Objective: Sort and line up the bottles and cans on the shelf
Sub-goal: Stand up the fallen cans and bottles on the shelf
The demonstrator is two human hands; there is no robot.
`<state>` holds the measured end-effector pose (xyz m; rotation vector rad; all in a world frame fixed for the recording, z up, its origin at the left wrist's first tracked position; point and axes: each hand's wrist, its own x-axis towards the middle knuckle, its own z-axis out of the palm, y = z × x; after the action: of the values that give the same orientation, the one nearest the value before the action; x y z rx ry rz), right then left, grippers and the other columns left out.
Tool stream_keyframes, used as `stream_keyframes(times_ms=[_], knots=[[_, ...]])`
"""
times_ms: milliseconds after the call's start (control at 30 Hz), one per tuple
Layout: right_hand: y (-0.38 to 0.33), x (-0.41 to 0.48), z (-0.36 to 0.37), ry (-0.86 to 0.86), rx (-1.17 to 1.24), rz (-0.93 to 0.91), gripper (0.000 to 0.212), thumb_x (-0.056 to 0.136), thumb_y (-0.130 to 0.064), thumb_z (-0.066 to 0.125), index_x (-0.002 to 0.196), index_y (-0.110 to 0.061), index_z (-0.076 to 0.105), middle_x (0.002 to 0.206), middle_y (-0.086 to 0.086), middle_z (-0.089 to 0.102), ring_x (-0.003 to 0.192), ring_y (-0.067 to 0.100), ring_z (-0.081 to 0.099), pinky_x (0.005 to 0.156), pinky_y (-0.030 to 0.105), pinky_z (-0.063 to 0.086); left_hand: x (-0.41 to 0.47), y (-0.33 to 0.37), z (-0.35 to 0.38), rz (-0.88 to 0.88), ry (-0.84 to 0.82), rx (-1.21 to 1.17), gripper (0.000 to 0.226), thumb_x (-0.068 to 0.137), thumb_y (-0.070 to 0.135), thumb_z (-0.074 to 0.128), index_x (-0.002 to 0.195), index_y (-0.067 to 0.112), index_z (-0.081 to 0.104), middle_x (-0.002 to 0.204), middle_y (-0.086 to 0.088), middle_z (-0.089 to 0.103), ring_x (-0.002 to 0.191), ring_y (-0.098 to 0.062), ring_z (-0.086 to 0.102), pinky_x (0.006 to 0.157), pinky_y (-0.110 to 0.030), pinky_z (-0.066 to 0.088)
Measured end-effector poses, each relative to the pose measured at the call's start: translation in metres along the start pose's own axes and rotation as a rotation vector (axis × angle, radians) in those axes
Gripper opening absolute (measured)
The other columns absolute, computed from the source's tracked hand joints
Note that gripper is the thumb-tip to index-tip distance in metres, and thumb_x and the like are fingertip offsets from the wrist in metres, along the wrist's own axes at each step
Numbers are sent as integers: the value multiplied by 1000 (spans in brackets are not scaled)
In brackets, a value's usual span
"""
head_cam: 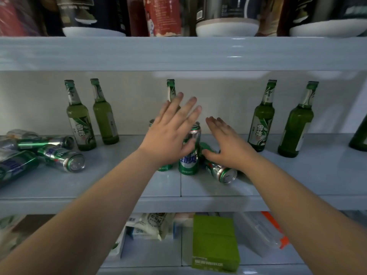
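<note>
On the pale shelf (297, 175), green glass bottles stand upright along the back: two at the left (80, 124), one in the middle (170, 90) behind my left hand, two at the right (262, 124). An upright green can (189, 157) stands at the centre, with a second upright can (164, 167) mostly hidden behind my left wrist. My left hand (168, 133) hovers over them with fingers spread and straight, thumb near the can. A can (222, 171) lies on its side under my right hand (228, 143), whose fingers are straight above it, thumb touching it.
Several cans (61, 155) lie tumbled at the shelf's left end. Another dark bottle (359, 137) is cut off at the right edge. The shelf above holds bowls and packets; the shelf below holds a green box (215, 241) and bags.
</note>
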<state>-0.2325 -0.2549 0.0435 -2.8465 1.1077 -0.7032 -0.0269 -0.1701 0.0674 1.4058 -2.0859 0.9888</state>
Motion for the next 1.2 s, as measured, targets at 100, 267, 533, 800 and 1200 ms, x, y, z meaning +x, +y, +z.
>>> stream_keyframes(times_ms=[100, 267, 533, 800, 1200], knots=[[29, -22, 3, -32, -80, 33, 99, 87, -61, 56, 158, -20, 1, 166, 3, 0, 152, 21, -3, 123, 44, 8, 12, 32, 15, 110, -12, 26, 73, 88, 39, 54, 153, 10, 34, 162, -10, 27, 151, -37, 14, 120, -55, 17], [68, -55, 2, -27, -144, 78, 101, 77, -74, 42, 156, -15, 20, 162, 8, 23, 150, 27, 16, 121, 39, 12, 23, 72, 38, 244, -208, -7, 63, 94, 37, 43, 150, 11, 39, 156, -8, 39, 148, -38, 25, 109, -55, 41], [109, -100, 9, -76, -40, 198, 92, 70, -69, 59, 149, -35, 28, 145, 0, 39, 124, 22, 49, 95, 38, 51, 19, 102, 61, 376, -564, -117, 72, 87, -1, 51, 153, 21, 31, 154, -1, 37, 140, -26, 34, 108, -41, 42], [116, -104, 3, 27, 84, 164, 77, 72, -45, 75, 140, -34, 42, 125, -2, 51, 104, 19, 57, 81, 34, 53, 37, 118, 61, 367, -661, 77, 56, 91, 5, 53, 143, 21, 40, 143, -1, 43, 123, -28, 44, 77, -42, 57], [122, -13, -58, 108, 329, 77, 47, 82, -32, 73, 126, -27, 56, 115, -2, 62, 103, 18, 60, 78, 28, 48, 97, 107, 31, -527, -377, -364, 48, 87, 33, 64, 126, 20, 39, 113, -11, 55, 93, -31, 62, 81, -42, 54]])
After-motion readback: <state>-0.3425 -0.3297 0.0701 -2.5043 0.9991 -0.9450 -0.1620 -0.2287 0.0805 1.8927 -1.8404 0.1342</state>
